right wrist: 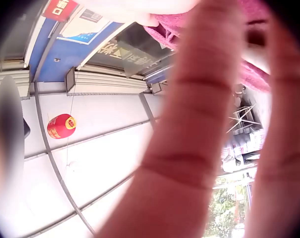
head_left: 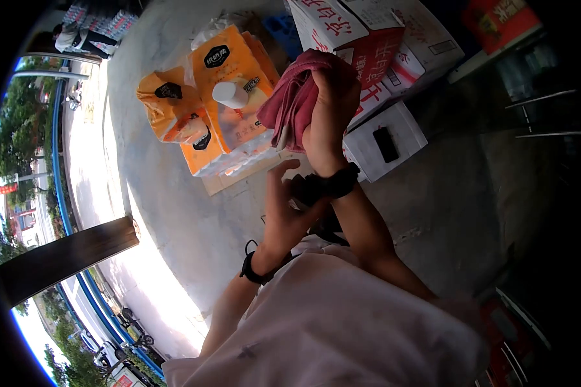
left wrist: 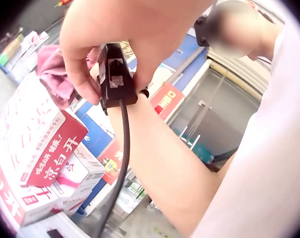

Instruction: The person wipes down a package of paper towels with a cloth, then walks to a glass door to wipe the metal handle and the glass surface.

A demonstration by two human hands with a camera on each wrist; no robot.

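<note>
A folded dark pink towel (head_left: 293, 103) hangs from my right hand (head_left: 331, 119), which grips it above the packs in the head view. Round that wrist sits a black wrist camera (left wrist: 117, 74) with a cable running down from it. My left hand (head_left: 281, 209) pinches this camera between thumb and fingers, as the left wrist view shows close up. Two blurred fingers (right wrist: 189, 114) of it fill much of the right wrist view, with the towel (right wrist: 164, 29) behind them at the top. A black band (head_left: 255, 267) circles my left wrist.
Orange-wrapped packs (head_left: 239, 122) stand on the floor ahead, a white roll-shaped item (head_left: 230, 95) on top. Red-and-white cartons (head_left: 368, 39) are stacked to their right. A black phone (head_left: 386, 144) lies on a white box (head_left: 407, 138). A dark post (head_left: 64, 258) stands left.
</note>
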